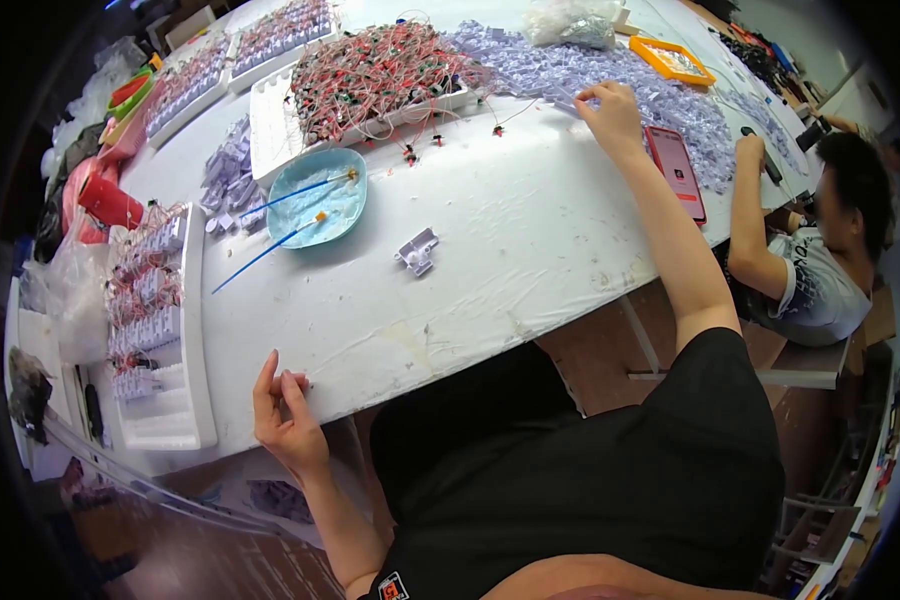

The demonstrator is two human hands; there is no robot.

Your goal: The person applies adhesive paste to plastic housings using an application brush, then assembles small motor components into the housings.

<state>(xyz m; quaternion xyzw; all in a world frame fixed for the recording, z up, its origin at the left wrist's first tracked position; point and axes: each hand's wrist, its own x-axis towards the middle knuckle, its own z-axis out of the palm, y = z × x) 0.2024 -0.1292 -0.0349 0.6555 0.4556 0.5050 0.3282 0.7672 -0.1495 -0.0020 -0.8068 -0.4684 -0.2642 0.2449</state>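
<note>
My right hand (611, 117) reaches out to the near edge of a wide heap of small pale-purple plastic parts (530, 62). Its thumb and forefinger come together in a pinch; what is between them, if anything, is too small to make out. Close to the table's front edge, my left hand (290, 418) is held with forefinger and thumb raised and apart, and I see nothing gripped in it. A single pale-purple plastic housing (417, 252) lies on the white table between my hands.
A light-blue bowl (315, 225) of white paste holds two blue brushes (270, 254). Behind it, a white foam tray (270, 130) bears tangled red-and-white wires (370, 75). Another foam tray (195, 400) stands left. A red phone (676, 175) and yellow tray (672, 60) lie right, near a seated person (820, 270).
</note>
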